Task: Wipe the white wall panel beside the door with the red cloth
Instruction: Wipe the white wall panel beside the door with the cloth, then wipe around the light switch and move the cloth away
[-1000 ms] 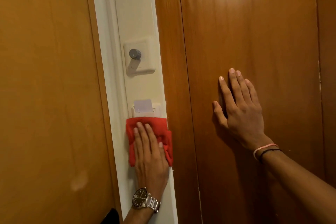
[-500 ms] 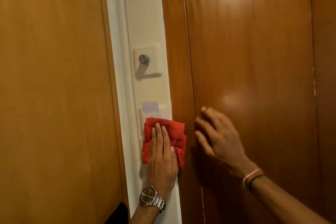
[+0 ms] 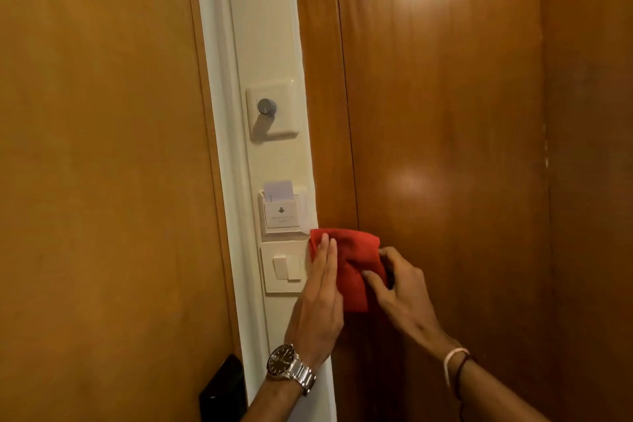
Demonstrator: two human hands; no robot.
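Cloth (image 3: 356, 267), lower centre, off the panel (image 3: 263, 27): left hand (image 3: 320, 305) flat on it, right hand (image 3: 404, 291) pinching it; wiping seems unfinished.

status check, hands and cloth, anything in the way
Left hand flat on red cloth, right hand pinching it. Cloth off white wall panel, over wooden door frame. Nothing blocking.

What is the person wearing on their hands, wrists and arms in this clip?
Both hands are bare, no gloves, and no sleeves show on either forearm. The left hand has a silver metal-link watch with a dark round dial on its wrist. The right hand has two thin bands on its wrist, one pale pink and one dark. No rings are visible.
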